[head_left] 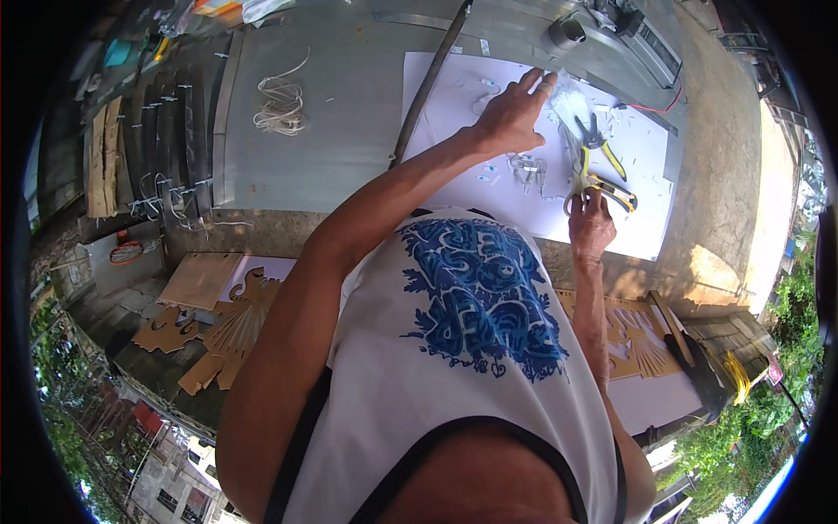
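My left hand (513,118) reaches over the white sheet (471,196), its fingers stretched out and apart, beside a crumpled clear plastic bag (569,98). My right hand (594,231) is low on the sheet's right side, its fingers closed at the handles of what look like scissors (577,166) pointing away from me. Touching or close by those fingers is a yellow-and-black utility knife (618,194). Cutting pliers (597,144) with yellow-and-black handles lie just beyond. Between my hands sits a small bunch of clear wire and light modules (527,169). Small clips and scraps dot the sheet.
A dark metal bar (428,87) crosses the sheet's left edge. On the metal tabletop (349,166) lies coiled white wire (279,105). A dark cup (566,33) and a grey boxed device (649,48) with a red wire stand far right. Cut-out brown panels (236,323) lie below the table.
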### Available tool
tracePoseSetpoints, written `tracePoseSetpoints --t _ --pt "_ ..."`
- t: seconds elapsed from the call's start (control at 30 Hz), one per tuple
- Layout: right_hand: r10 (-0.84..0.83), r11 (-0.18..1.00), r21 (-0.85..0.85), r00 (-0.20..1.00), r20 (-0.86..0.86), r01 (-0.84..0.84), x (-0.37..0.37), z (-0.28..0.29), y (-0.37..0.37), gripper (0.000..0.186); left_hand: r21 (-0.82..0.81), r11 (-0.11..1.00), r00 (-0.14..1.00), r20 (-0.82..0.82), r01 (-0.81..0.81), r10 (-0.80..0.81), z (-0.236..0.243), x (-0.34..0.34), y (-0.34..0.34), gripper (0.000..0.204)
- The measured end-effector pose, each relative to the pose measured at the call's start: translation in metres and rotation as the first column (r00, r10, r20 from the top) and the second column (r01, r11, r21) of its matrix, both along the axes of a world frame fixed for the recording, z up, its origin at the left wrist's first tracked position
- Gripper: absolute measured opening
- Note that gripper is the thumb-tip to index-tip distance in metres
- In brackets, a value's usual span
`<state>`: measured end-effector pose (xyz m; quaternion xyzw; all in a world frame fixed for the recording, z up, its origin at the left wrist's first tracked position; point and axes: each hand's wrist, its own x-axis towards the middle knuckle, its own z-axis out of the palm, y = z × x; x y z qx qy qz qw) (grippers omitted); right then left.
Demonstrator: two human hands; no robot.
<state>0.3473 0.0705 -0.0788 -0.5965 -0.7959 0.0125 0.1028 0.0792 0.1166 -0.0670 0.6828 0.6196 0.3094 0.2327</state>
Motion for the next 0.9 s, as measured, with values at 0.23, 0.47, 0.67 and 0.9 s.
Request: tracePoseSetpoints --t 0.23,0.47,0.67,0.9 --pt "0.062 0.997 0.051 0.997 0.035 -0.064 -0.008 -0.013 -0.01 0.013 -0.175 0.983 0.991 -0.129 -0.053 0.031 -0.007 0.03 0.027 0.096" --pt "0.033 0.999 -0.04 0.99 0.139 -0.028 -0.024 -0.007 -0.015 0.012 -0.387 0.912 0.841 0.531 0.136 0.1 0.023 -0.009 -0.005 0.087" --pt "0.132 0.991 -0.031 0.983 0.126 -0.129 -0.04 0.016 -0.01 0.017 -0.395 0.875 0.509 0.834 0.282 0.213 0.055 -0.053 -0.057 0.087" --pt "0.348 0.931 0.053 0.834 -0.428 -0.362 -0.104 0.062 0.007 0.026 -0.442 0.847 0.632 0.755 0.295 0.174 0.068 -0.058 -0.081 0.088"
